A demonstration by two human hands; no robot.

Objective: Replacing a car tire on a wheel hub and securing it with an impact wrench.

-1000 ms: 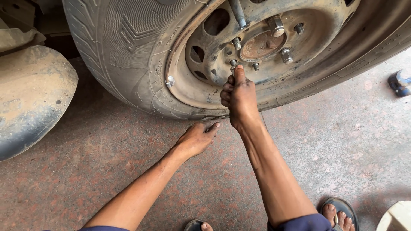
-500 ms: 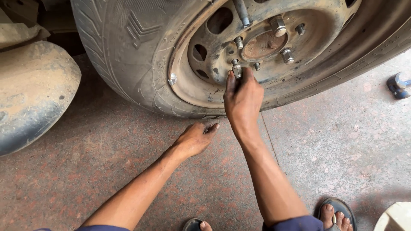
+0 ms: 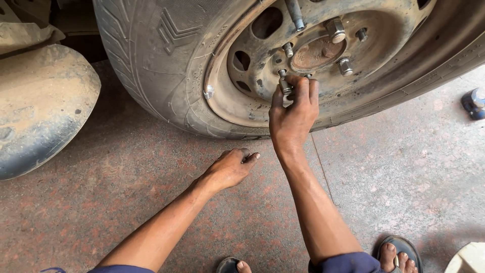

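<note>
Fingers of my right hand (image 3: 293, 114) pinch a lug nut (image 3: 285, 86) on the lower stud of the rusty steel wheel rim (image 3: 237, 103), thumb on its left side and the other fingertips curled over from the right. That arm runs straight up from my shoulder at the bottom edge, wrist slightly bent back, forearm streaked with grime. My left hand (image 3: 230, 167) rests knuckles-up on the floor just below the tyre (image 3: 151, 55), fingers loosely curled and gripping nothing that I can make out; its arm stretches in from the lower left.

Nuts sit on other studs around the hub (image 3: 316, 53): one at the upper right (image 3: 335, 29) and one at the right (image 3: 345, 65), while a bare stud (image 3: 288, 49) shows at the upper left. A metal bar (image 3: 294, 12) pokes down from the top edge towards the hub.

Speckled reddish concrete floor (image 3: 126, 202) lies under everything, dusty and stained, with a seam running past my right forearm. A muddy rounded body panel (image 3: 40, 106) bulges in at the left. My sandalled foot (image 3: 396, 253) shows at the bottom right, and a small dark blue object (image 3: 474, 102) lies near the right edge.
</note>
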